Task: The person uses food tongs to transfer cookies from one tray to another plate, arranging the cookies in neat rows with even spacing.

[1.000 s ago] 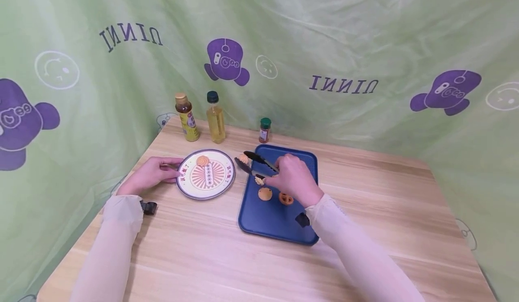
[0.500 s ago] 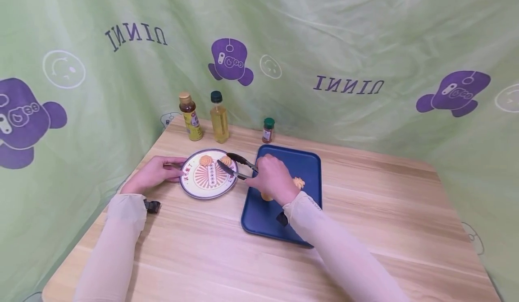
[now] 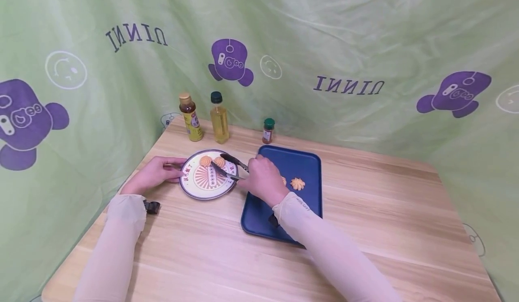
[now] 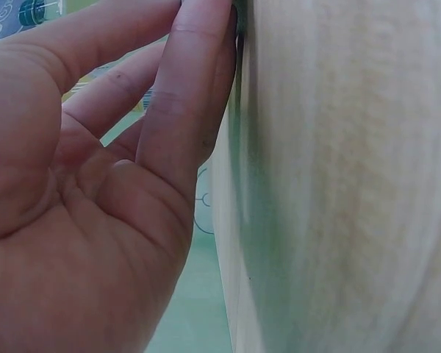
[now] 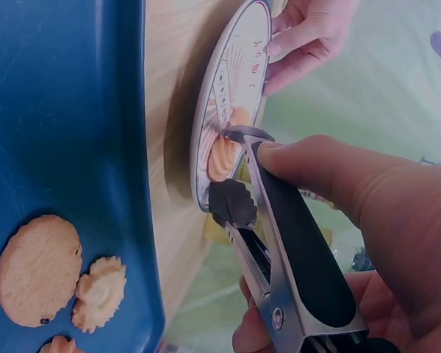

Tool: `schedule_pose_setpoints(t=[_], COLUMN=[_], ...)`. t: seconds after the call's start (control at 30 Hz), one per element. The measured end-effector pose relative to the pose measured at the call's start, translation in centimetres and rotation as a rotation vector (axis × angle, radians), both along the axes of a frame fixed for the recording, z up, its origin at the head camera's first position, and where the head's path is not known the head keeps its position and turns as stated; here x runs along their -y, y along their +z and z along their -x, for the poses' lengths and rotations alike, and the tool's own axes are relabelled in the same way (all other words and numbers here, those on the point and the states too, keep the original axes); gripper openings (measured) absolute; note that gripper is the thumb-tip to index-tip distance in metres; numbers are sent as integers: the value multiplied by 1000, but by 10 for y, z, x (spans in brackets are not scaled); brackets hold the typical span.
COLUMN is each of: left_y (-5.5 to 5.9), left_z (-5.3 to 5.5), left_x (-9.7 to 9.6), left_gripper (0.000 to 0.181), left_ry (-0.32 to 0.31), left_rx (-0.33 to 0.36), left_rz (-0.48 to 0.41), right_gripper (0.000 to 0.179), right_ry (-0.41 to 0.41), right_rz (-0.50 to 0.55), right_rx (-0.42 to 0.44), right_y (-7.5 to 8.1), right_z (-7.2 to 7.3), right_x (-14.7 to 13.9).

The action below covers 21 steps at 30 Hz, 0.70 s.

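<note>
My left hand (image 3: 154, 176) holds the left rim of a round white plate (image 3: 207, 194) with a red sunburst print. Thumb and fingers meet at the rim in the right wrist view. My right hand (image 3: 265, 180) grips metal tongs (image 5: 301, 250) with black handle pads and black tips. Two swirled cookies lie side by side at the plate's far part: a left cookie (image 3: 205, 161) and a right cookie (image 5: 222, 158). The tong tips stand on either side of the right cookie; whether they press it I cannot tell.
A blue tray (image 3: 259, 221) right of the plate bears a flower-shaped cookie (image 3: 298, 184), a round cookie (image 5: 38, 271) and a small scalloped cookie (image 5: 101, 294). Behind stand a sauce bottle (image 3: 191, 121), an oil bottle (image 3: 220, 121) and a green-capped spice jar (image 3: 268, 131). A green curtain hangs behind.
My right hand has carried a swirled cookie in the tongs leftward from between tray and plate onto the plate, close beside the first cookie. My left hand has stayed at the rim.
</note>
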<state>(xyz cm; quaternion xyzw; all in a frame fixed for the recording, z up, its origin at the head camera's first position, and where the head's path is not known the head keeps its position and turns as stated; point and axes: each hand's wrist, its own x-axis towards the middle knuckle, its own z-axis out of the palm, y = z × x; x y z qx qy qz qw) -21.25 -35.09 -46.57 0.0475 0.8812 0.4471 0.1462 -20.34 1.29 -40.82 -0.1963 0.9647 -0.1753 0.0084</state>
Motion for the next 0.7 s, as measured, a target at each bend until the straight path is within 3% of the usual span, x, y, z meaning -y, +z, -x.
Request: schedule_pose_setpoints(t=[0.4,0.7], left_y=[-1,-1], left_z=[0,0], left_x=[1,1], left_gripper=[59,60], left_ry=[2,-3], left_rx=[10,-4], left_rz=[-34,3], right_gripper=[42,45], right_ry=[-2,20], right_rz=[-20,8], right_rx=[10,1], right_y=[1,2], right_z=[-1,-7], right_x=[1,-3])
